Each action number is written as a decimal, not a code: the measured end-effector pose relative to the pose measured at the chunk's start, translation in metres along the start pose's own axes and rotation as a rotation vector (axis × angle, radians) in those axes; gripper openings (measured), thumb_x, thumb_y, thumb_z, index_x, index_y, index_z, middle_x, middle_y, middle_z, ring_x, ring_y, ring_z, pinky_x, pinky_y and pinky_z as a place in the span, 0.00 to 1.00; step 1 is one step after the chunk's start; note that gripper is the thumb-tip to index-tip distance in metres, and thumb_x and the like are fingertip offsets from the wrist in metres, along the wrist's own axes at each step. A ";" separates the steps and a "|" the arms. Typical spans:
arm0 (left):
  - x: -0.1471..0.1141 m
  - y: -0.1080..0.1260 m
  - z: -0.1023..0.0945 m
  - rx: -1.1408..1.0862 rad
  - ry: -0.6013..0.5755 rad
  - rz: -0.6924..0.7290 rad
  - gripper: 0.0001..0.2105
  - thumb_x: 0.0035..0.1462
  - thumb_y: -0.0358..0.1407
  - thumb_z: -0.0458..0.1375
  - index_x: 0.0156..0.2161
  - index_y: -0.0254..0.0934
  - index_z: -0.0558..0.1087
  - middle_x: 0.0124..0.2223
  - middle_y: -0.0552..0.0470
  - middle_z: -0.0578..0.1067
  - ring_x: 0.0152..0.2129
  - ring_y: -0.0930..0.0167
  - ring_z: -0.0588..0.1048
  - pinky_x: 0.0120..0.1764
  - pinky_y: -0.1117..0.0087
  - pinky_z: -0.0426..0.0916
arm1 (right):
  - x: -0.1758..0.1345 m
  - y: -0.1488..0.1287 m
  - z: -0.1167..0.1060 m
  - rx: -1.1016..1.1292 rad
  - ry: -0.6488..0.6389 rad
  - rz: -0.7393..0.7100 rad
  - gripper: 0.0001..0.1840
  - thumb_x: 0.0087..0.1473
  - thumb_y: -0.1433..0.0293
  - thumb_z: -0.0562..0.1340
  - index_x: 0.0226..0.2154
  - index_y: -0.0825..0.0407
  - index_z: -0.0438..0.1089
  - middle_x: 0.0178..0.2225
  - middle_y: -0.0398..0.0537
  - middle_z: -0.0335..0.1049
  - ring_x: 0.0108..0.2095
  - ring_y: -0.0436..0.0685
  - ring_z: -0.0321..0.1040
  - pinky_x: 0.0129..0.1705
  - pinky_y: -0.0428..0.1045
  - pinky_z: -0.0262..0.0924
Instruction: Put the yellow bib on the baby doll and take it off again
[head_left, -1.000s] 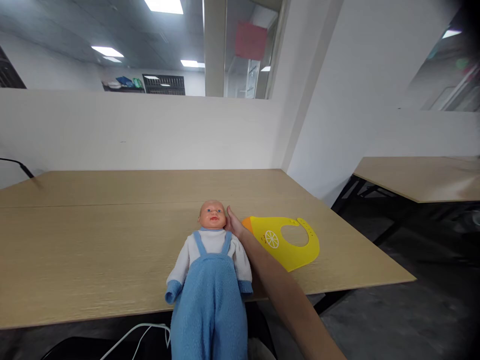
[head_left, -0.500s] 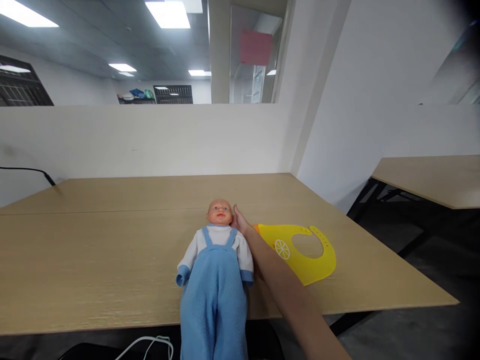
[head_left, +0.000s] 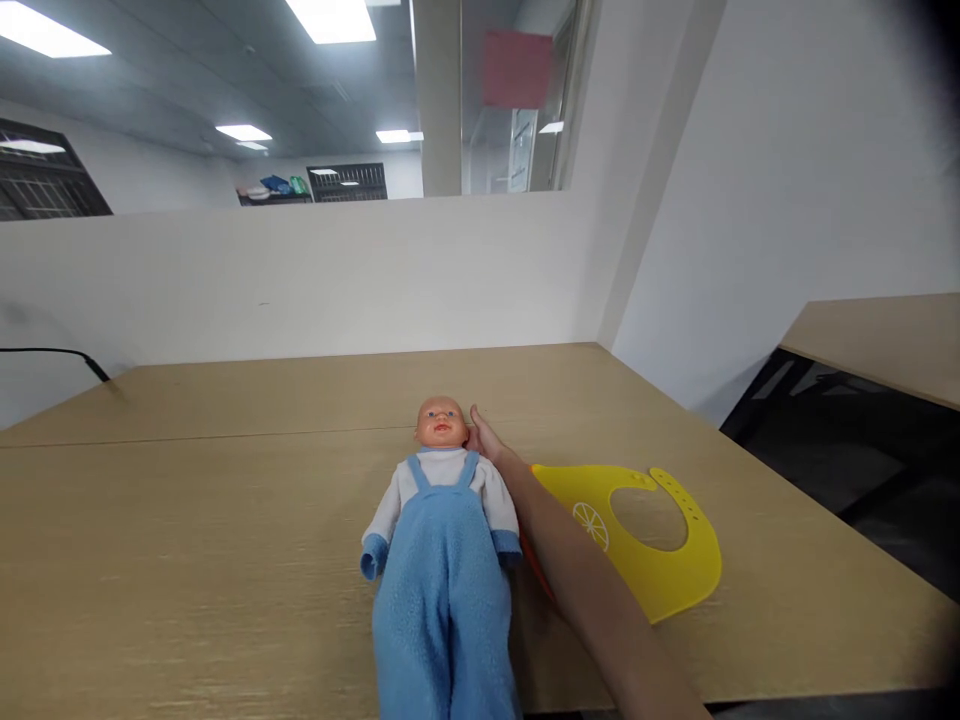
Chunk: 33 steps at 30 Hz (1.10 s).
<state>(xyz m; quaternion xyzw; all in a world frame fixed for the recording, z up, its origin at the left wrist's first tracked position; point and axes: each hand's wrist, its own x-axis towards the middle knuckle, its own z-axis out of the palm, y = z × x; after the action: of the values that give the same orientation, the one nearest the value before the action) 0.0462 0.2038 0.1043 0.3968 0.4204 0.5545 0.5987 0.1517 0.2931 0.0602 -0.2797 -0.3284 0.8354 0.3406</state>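
A baby doll [head_left: 442, 520] in a white top and blue overalls is face up above the wooden table, its legs running out of the bottom of the view. My right hand [head_left: 484, 437] is at the side of the doll's head and neck. Its thumb points up, while the other fingers are hidden behind the doll, supporting it. To the right, beneath my forearm, a yellow bib [head_left: 645, 540] with a white citrus-slice print lies flat. Part of its orange edge is covered by the arm. My left hand is out of view.
The wooden table [head_left: 225, 540] spreads out to a white wall [head_left: 337, 280] with windows above. A black cable [head_left: 86, 360] comes over its far left edge. Another table [head_left: 892, 340] with dark legs stands to the right.
The view has shifted closer to the table, and the bib appears larger and further right. The doll and my right hand keep nearly the same place in the picture, now further over the table.
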 end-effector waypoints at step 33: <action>-0.140 -0.054 -0.049 -0.209 0.212 -0.406 0.28 0.59 0.53 0.43 0.49 0.35 0.75 0.46 0.43 0.77 0.46 0.50 0.72 0.30 0.53 0.67 | 0.082 -0.037 -0.008 -0.187 0.107 -0.028 0.41 0.62 0.49 0.33 0.48 0.60 0.68 0.44 0.63 0.74 0.44 0.57 0.73 0.53 0.54 0.63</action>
<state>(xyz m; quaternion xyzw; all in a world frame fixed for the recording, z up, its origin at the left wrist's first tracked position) 0.0133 0.0605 0.0461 0.1797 0.4922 0.5019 0.6881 0.1211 0.3785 0.0630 -0.3499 -0.3903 0.7800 0.3418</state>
